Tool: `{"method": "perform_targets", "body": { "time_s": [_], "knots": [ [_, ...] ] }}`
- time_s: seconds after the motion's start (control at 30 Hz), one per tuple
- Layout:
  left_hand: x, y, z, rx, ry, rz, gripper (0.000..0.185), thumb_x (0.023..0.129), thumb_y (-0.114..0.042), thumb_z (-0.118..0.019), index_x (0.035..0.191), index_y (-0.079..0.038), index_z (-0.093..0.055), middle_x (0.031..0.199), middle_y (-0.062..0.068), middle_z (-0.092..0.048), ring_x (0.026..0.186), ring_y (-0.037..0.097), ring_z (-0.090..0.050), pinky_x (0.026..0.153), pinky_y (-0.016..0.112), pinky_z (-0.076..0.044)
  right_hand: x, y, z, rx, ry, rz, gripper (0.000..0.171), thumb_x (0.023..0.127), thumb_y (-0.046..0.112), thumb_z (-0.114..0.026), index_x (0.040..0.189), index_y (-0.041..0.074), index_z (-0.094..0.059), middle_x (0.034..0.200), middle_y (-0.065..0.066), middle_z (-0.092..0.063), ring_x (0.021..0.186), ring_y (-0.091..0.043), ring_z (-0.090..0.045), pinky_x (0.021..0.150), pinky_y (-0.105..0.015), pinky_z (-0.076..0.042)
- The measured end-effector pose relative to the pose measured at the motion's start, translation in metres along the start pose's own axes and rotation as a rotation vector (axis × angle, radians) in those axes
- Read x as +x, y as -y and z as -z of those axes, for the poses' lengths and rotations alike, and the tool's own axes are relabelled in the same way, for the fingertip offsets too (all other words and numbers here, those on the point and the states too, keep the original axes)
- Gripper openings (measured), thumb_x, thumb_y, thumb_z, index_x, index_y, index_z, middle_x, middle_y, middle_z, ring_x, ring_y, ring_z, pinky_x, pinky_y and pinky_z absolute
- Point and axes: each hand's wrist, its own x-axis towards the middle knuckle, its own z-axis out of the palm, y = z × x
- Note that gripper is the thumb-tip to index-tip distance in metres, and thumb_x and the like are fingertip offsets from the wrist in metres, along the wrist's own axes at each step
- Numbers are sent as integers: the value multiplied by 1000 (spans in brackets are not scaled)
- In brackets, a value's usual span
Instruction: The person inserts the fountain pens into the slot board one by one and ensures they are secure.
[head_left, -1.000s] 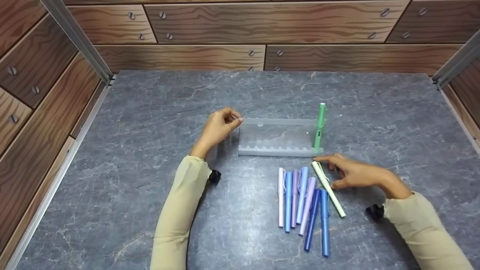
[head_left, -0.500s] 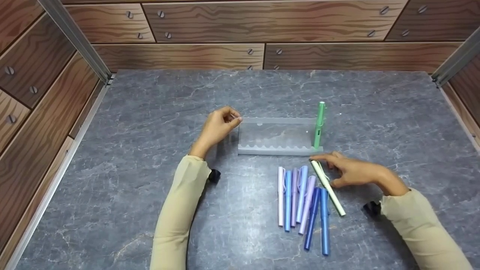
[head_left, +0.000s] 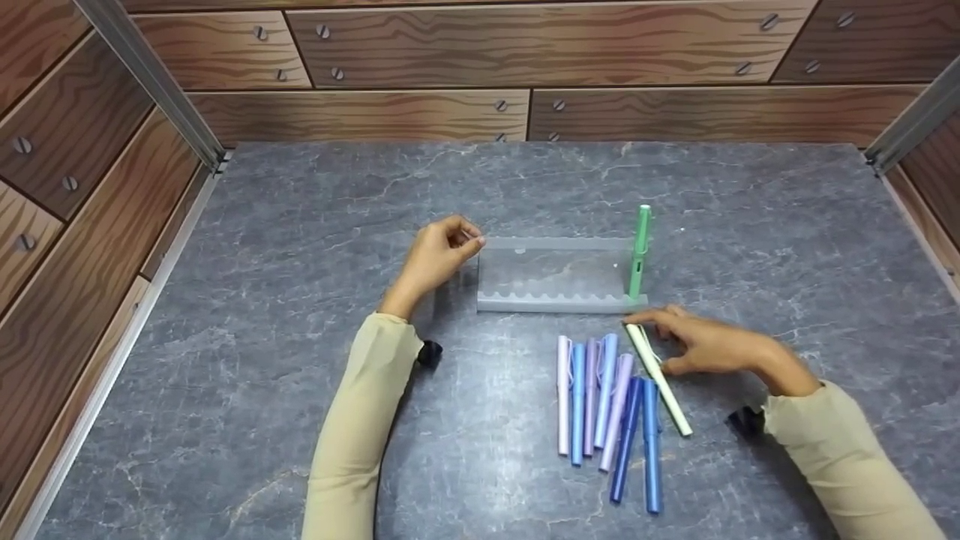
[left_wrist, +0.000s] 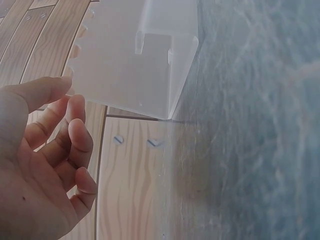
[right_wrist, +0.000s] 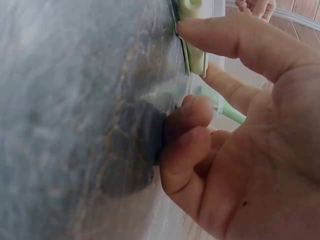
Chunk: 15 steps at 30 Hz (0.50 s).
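A clear plastic pen stand (head_left: pixel 555 274) with a notched front lip sits mid-table. One green pen (head_left: pixel 639 251) leans in its rightmost slot. My left hand (head_left: pixel 439 251) pinches the stand's upper left corner between thumb and forefinger; in the left wrist view the other fingers curl loosely beside the clear panel (left_wrist: pixel 120 65). In front of the stand's right end, my right hand (head_left: pixel 705 345) has thumb and forefinger on either side of a pale green pen (head_left: pixel 660 382) lying on the table. The right wrist view shows the thumb against the pen's clip side (right_wrist: pixel 197 55), other fingers curled near the tabletop.
Several blue, violet and pale pink pens (head_left: pixel 605 405) lie close together left of the pale green one, clips toward the stand. The grey marbled table (head_left: pixel 300 300) is bordered by wood-patterned walls (head_left: pixel 420 49) and metal posts (head_left: pixel 154 75).
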Motion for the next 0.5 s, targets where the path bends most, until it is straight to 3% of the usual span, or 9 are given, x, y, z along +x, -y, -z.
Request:
{"method": "perform_targets", "body": {
  "time_s": [0.3,0.5],
  "knots": [
    [0,0,0,-15,-12,-20,12,90,-18,-68,94,-6,-69,69,-3,-54,62,10,-45,57,22,-36,0,0,-3,-29,-41,30,69,77,2,-67,141,11,-42,99,-8,-47,81,-14,-43,68,-23,-41],
    [1,0,0,-6,-16,-19,13,89,-18,-68,94,-7,-70,70,-3,-55,63,9,-46,59,22,-37,-2,0,-4,42,-25,65,65,80,-1,-65,140,8,-41,93,-7,-49,72,-8,-43,62,-22,-41]
  ]
}}
